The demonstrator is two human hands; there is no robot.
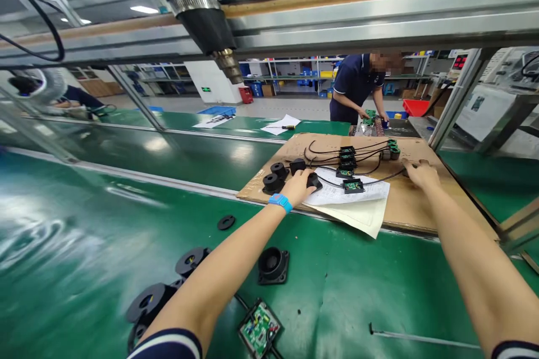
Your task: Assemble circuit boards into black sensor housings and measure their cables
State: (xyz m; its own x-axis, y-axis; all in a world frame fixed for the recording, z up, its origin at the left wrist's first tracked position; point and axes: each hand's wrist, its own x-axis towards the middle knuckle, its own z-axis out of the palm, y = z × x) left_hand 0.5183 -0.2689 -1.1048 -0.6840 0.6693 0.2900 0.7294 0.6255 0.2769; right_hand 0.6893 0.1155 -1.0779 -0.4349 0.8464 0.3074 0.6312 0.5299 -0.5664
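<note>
Fingers of the left hand point(300, 185) curl over a small black rounded plastic part point(314, 180), closed around its near side so that it is held against a white sheet of printed paper point(357, 202). That hand wears a bright blue wristband point(280, 201). The right hand point(419, 171) lies palm down further along, fingers spread and flat on a brown cardboard sheet point(416, 207), touching a thin black wire point(385, 176); whether it grips the wire cannot be told.

The black part sits at the near left corner of the paper, which lies on the cardboard sheet at the far side of the green worktop point(84, 224). Just left of the hand stand three more black round housings point(275, 176) on the cardboard. Between the hands, small green circuit boards in black frames point(348, 165) lie in a row with black wires looping off them.

Nearer the person's edge of the worktop lie a black square-flanged speaker housing point(273, 265), flat black discs point(191, 261), a green circuit board in a black case point(260, 328) and a thin metal rod point(425, 338).

A blue heat gun point(197, 5) hangs overhead. Across the far conveyor, another person in a dark blue shirt point(356, 84) bends over green boards.
</note>
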